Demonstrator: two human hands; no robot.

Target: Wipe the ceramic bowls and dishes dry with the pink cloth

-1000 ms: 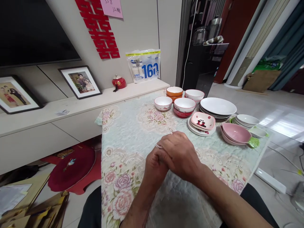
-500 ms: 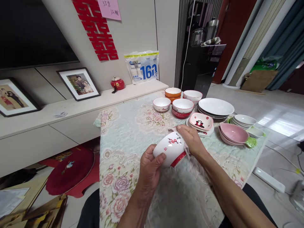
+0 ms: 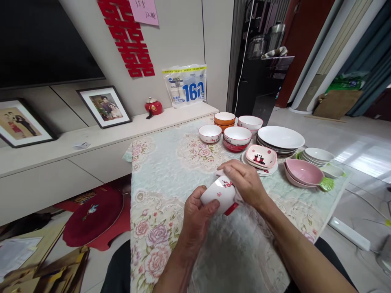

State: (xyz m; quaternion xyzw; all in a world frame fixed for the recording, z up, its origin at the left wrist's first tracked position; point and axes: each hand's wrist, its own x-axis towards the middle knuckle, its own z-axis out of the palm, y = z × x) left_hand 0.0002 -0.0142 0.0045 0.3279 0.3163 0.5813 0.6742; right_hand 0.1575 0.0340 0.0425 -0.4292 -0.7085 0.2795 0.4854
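A white bowl [image 3: 216, 197] with red blossoms and a red base band is tilted on its side above the near part of the table. My left hand [image 3: 198, 209] grips it from the left, thumb pressed on the outer wall. Against the bowl's right side, my right hand [image 3: 244, 181] holds a pale cloth [image 3: 238, 197] and presses it to the wall. Most of the cloth is hidden under the fingers, and the bowl's inside faces away from me.
A floral tablecloth [image 3: 165, 162] covers the table. Toward the back right stand stacked bowls [image 3: 237, 134], white plates [image 3: 281, 137], a cat-printed dish [image 3: 261, 156], pink leaf-shaped dishes [image 3: 304, 171] and small white dishes [image 3: 319, 154]. A low cabinet [image 3: 106, 136] borders the table's far left side.
My right hand has slid with the cloth further over the bowl's outer wall, covering more of the blossoms and red band. My left hand keeps its hold. The view has shifted slightly.
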